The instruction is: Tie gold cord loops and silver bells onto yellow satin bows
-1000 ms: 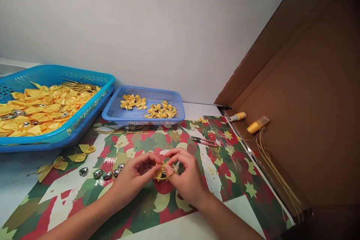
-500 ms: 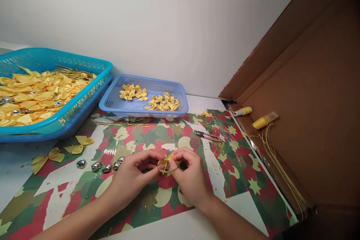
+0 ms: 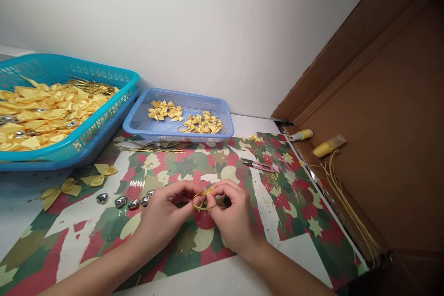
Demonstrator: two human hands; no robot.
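Over the middle of the patterned sheet, my left hand and my right hand meet with thumbs and fingertips pinched together. Between them is a small yellow ribbon bow, partly covered by the fingers. A loop of gold cord hangs toward me from the pinch, and both hands appear to grip the bow and cord together. Just left of my left hand lie several silver heart-shaped pieces. Two more yellow bows, one nearer and one farther, rest beyond them.
A teal basket heaped with yellow bows stands at left. Beside it, a smaller blue basket holds two clusters of bows. Pink-handled thread snips lie at right. Gold cords and a yellow-and-white tube lie along the cardboard wall.
The view has shifted slightly. My hands stay pinched together over the same spot, and the gold cord loop now shows rounder below the fingertips.
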